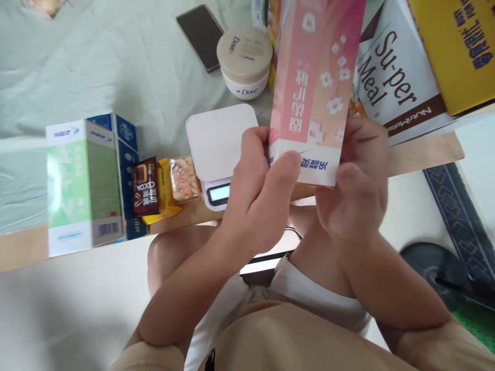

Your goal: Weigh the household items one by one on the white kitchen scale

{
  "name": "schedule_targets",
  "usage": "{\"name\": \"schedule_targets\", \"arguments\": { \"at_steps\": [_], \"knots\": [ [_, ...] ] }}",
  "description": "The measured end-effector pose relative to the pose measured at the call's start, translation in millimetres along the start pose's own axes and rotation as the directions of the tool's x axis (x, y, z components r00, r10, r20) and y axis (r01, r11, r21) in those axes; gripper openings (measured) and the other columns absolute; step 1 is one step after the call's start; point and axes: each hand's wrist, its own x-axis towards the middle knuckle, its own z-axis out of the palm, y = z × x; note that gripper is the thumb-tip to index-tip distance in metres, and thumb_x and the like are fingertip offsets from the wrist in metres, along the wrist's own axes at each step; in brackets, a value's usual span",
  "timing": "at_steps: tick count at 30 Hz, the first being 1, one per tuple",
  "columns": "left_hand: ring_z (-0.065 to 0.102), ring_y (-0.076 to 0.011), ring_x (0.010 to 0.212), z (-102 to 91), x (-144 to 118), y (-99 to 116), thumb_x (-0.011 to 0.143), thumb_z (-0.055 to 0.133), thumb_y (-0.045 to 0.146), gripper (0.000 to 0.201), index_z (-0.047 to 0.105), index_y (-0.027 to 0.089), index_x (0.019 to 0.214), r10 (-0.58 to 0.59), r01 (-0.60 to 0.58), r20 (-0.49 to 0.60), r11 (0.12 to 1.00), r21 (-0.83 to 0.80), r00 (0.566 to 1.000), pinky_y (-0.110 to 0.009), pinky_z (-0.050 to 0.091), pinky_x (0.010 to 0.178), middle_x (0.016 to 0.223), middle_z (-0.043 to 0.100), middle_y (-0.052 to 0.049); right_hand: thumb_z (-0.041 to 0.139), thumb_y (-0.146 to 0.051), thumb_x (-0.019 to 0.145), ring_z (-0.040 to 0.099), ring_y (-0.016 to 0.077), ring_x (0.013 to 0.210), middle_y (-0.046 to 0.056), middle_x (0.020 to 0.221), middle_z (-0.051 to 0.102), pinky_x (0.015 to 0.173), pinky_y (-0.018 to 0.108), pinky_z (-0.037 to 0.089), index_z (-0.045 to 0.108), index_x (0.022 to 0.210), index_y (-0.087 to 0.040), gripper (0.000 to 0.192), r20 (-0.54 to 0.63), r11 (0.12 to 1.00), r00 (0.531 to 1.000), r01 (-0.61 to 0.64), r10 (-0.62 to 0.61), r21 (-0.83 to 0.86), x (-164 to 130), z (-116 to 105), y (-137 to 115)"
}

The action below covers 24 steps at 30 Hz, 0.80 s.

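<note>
Pink box (309,103) is gripped by curled left hand (261,190) and right hand (356,185).

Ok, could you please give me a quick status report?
Left hand gripping pink box. Right hand at its right edge. White scale partly hidden behind left hand.

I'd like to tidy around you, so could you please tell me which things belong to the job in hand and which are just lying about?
Job in hand:
pink box, held between left hand and right hand
white scale, display lit, probably

Apparently just lying about:
Dove tub
phone
green-and-white box
blue box
brown packet
wrapped snack
Su-per Meal pack
yellow box
</note>
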Motion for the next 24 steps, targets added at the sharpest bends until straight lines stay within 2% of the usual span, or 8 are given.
{"name": "schedule_targets", "arguments": {
  "at_steps": [4, 6, 9, 11, 15, 19, 21, 24],
  "knots": [
    [0.069, -0.0204, 0.084, -45.7, -10, 4, 0.098, 0.055, 0.045, 0.022, 0.056, 0.024, 0.095, -0.067, 0.038, 0.09, 0.955, 0.293, 0.994, -0.032, 0.049, 0.066, 0.09, 0.073, -0.002, 0.05, -0.045, 0.099, 0.071, 0.0144, 0.089, 0.003, 0.109, 0.066, 0.066, 0.028, 0.059, 0.049, 0.122, -0.027, 0.029, 0.054, 0.928, 0.993, -0.119, 0.107, 0.353, 5, 25, -7],
    [0.066, -0.022, 0.081, -67.3, -8, 6, 0.094, 0.057, 0.043, 0.021, 0.057, 0.023, 0.089, -0.115, 0.063, 0.091, 0.895, 0.442, 0.989, -0.034, 0.045, 0.066, 0.088, 0.073, -0.004, 0.055, -0.037, 0.097, 0.069, 0.0117, 0.084, 0.001, 0.107, 0.068, 0.067, 0.026, 0.059, 0.054, 0.12, -0.026, 0.025, 0.091, 0.936, 0.988, -0.144, 0.121, 0.322, 7, 36, -10],
    [0.062, -0.0223, 0.075, -90.3, -3, 4, 0.096, 0.053, 0.04, 0.023, 0.053, 0.024, 0.079, -0.121, 0.107, -0.009, 0.838, 0.535, 0.993, -0.036, 0.042, 0.066, 0.084, 0.071, -0.005, 0.062, -0.032, 0.094, 0.066, 0.0097, 0.076, -0.001, 0.096, 0.07, 0.064, 0.024, 0.056, 0.06, 0.11, -0.025, 0.018, 0.132, 0.974, 0.98, -0.167, 0.147, 0.152, 7, 51, -11],
    [0.056, -0.0207, 0.067, -97.8, 1, 0, 0.097, 0.049, 0.034, 0.032, 0.043, 0.024, 0.067, -0.11, 0.101, -0.02, 0.811, 0.577, 0.994, -0.036, 0.04, 0.066, 0.068, 0.06, -0.004, 0.065, -0.033, 0.091, 0.066, 0.0099, 0.072, -0.001, 0.091, 0.071, 0.062, 0.024, 0.055, 0.062, 0.105, -0.024, 0.017, 0.171, 0.978, 0.969, -0.196, 0.181, 0.071, 5, 59, -13],
    [0.047, -0.0173, 0.059, -99.1, 4, -9, 0.095, 0.047, 0.025, 0.042, 0.032, 0.022, 0.056, -0.075, -0.003, 0.097, 0.774, 0.633, 0.992, -0.036, 0.041, 0.071, 0.056, 0.04, -0.001, 0.069, -0.03, 0.086, 0.062, 0.0099, 0.069, -0.001, 0.085, 0.069, 0.06, 0.024, 0.052, 0.068, 0.108, -0.022, 0.024, 0.125, 0.974, 0.966, -0.227, 0.225, 0.007, 5, 66, -17],
    [0.049, -0.0169, 0.059, -103.3, 8, -12, 0.098, 0.049, 0.04, 0.04, 0.054, 0.022, 0.063, -0.065, 0.018, 0.053, 0.782, 0.623, 0.997, -0.035, 0.04, 0.069, 0.058, 0.053, -0.002, 0.068, -0.027, 0.086, 0.056, 0.0076, 0.064, -0.002, 0.077, 0.063, 0.056, 0.021, 0.047, 0.072, 0.105, -0.019, 0.022, 0.032, 0.977, 0.976, -0.215, 0.215, -0.004, 11, 61, -14],
    [0.054, -0.0169, 0.06, -110.3, 10, -12, 0.097, 0.054, 0.042, 0.031, 0.067, 0.022, 0.078, -0.029, 0.028, -0.008, 0.829, 0.558, 1.0, -0.035, 0.04, 0.067, 0.064, 0.062, -0.001, 0.065, -0.024, 0.085, 0.057, 0.0069, 0.065, -0.001, 0.082, 0.067, 0.058, 0.021, 0.047, 0.071, 0.101, -0.019, 0.018, -0.067, 0.992, 0.99, -0.124, 0.123, -0.003, 13, 57, -7],
    [0.058, -0.0155, 0.065, -120.7, 11, -16, 0.094, 0.057, 0.037, 0.021, 0.072, 0.023, 0.089, 0.059, 0.004, -0.123, 0.889, 0.458, 0.991, -0.034, 0.043, 0.068, 0.07, 0.065, 0.001, 0.061, -0.018, 0.084, 0.062, 0.008, 0.071, 0.001, 0.09, 0.07, 0.065, 0.023, 0.05, 0.07, 0.1, -0.02, 0.018, -0.135, 1.0, 0.991, -0.011, 0.011, 0.0, 14, 53, 6]
  ]
}}
